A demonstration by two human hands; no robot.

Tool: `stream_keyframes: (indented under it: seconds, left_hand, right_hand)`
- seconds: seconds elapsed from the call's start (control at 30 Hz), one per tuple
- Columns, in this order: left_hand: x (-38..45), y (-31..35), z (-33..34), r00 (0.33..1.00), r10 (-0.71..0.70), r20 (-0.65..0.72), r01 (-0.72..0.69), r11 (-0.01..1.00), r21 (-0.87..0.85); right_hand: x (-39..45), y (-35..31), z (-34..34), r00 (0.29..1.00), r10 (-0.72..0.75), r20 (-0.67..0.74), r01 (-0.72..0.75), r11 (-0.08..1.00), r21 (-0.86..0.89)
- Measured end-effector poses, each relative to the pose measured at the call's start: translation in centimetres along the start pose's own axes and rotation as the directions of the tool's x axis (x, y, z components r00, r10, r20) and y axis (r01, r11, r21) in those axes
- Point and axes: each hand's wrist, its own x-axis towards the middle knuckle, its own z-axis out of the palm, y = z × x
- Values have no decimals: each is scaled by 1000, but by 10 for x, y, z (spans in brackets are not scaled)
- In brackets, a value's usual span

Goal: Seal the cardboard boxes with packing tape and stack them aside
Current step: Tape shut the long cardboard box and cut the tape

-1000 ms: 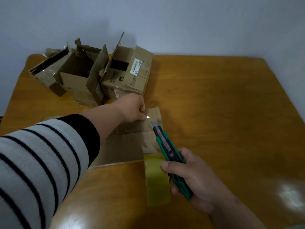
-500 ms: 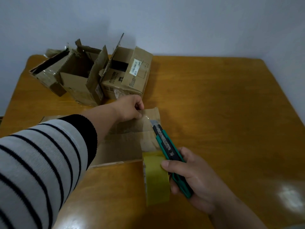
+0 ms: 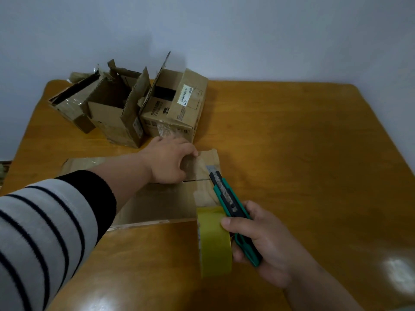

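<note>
Table [image 3: 292, 142] wood, glossy | wall [image 3: 247, 30] pale | L fingers [image 3: 190, 153] pinch tape strip [image 3: 197, 167] | R fingers [image 3: 226, 224] grip knife [image 3: 226, 198] + roll [image 3: 214, 241]

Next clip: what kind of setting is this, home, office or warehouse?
Probably a plain room at home or a small office, not a warehouse. A single wooden table stands against a bare pale wall, with only a few worn cardboard boxes, one tape roll and a handheld utility knife.

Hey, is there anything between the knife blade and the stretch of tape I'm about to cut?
Nothing visible. The knife in the right hand points its blade at the clear tape held by the left hand over the box.
</note>
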Motion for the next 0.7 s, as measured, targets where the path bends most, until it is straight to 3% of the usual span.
stream_keyframes:
  seconds: [0.07, 0.2, 0.5, 0.7]
  left_hand:
    - [1, -1, 0, 997, -11, 82, 4, 997, 80]
    - [5, -6, 1, 992, -28, 122, 1, 975, 222]
    - [3, -6, -2, 993, 114, 6, -103, 874, 475]
    - [3, 7, 0, 990, 104, 96, -135, 897, 421]
  right_hand:
    - [-1, -1, 0, 1000, -6, 22, 5, 1000, 31]
    - [-4, -3, -1, 997, -21, 70, 15, 997, 82]
    - [-6, -2, 1, 997, -26, 76, 20, 997, 73]
    - [-5, 0, -4, 999, -9, 53, 6, 998, 67]
